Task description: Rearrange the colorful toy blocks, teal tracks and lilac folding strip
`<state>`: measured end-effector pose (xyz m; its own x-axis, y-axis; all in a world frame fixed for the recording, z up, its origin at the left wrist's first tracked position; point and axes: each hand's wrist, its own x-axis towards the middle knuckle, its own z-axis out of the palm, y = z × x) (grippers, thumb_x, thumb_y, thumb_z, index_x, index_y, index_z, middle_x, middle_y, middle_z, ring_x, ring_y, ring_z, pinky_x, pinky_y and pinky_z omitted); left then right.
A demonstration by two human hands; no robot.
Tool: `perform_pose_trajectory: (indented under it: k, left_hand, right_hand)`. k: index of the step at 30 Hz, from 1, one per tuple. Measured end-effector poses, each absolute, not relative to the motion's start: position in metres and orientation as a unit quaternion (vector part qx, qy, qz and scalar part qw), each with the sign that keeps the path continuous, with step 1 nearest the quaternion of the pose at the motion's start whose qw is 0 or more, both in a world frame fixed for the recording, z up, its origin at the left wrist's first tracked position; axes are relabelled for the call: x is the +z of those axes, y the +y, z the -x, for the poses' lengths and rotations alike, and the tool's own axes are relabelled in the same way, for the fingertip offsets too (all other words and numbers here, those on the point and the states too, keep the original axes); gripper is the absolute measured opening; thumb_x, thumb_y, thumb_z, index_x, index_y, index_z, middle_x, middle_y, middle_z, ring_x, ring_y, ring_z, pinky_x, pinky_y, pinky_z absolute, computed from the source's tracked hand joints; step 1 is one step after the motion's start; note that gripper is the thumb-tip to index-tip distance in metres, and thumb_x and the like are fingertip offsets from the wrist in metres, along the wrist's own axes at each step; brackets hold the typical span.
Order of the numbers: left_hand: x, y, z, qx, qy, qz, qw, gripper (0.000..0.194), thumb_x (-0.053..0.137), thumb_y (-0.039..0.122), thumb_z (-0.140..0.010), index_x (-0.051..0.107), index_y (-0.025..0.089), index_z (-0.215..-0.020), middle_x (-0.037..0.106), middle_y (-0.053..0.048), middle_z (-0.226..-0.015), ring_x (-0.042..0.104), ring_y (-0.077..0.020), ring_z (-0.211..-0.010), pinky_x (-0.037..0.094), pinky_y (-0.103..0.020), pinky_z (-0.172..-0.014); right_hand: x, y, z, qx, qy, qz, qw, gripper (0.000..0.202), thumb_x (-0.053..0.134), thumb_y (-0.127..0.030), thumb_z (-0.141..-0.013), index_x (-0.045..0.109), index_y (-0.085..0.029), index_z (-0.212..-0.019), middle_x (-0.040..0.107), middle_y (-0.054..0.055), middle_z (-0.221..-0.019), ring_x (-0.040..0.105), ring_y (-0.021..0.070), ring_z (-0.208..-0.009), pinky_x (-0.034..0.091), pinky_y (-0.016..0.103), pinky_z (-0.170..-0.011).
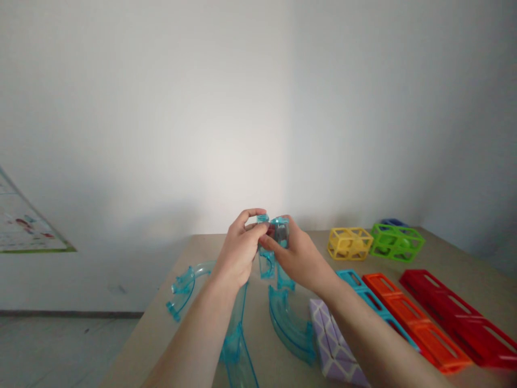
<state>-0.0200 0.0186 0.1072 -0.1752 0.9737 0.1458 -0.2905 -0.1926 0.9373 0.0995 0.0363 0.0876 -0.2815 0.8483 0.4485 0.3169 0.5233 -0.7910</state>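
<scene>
Both my hands are raised together over the far part of the table. My left hand (pixel 242 245) has its fingers wrapped round a clear blue plastic piece (pixel 265 265). Close beside it, my right hand (pixel 297 250) grips another clear blue piece (pixel 286 277). The two pieces stand upright side by side; fingers hide where their upper parts meet, if they do. Below my hands lies a curved blue track (pixel 288 328). A straight blue track (pixel 238 345) runs near my left forearm, and more curved track (pixel 183 288) lies to its left.
On the right of the table (pixel 161 328) lie a patterned purple piece (pixel 333 345) and blue (pixel 377 304), orange (pixel 416 320) and red frames (pixel 456 318). Yellow (pixel 349 243) and green (pixel 396 242) box frames stand behind, near the wall (pixel 242 108).
</scene>
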Motion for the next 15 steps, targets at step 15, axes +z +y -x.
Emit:
perform_pose_trajectory:
  k: [15]
  left_hand:
    - [0.118, 0.014, 0.037, 0.538, 0.351, -0.412, 0.647, 0.014, 0.064, 0.025, -0.077, 0.061, 0.013, -0.084, 0.060, -0.003, -0.064, 0.058, -0.0120, -0.052, 0.054, -0.027, -0.054]
  right_hand:
    - [0.101, 0.045, -0.122, 0.189, -0.828, 0.112, 0.516, 0.034, 0.059, -0.046, -0.087, 0.049, -0.026, -0.112, 0.050, 0.011, -0.121, 0.048, 0.0256, -0.117, 0.044, 0.040, -0.097]
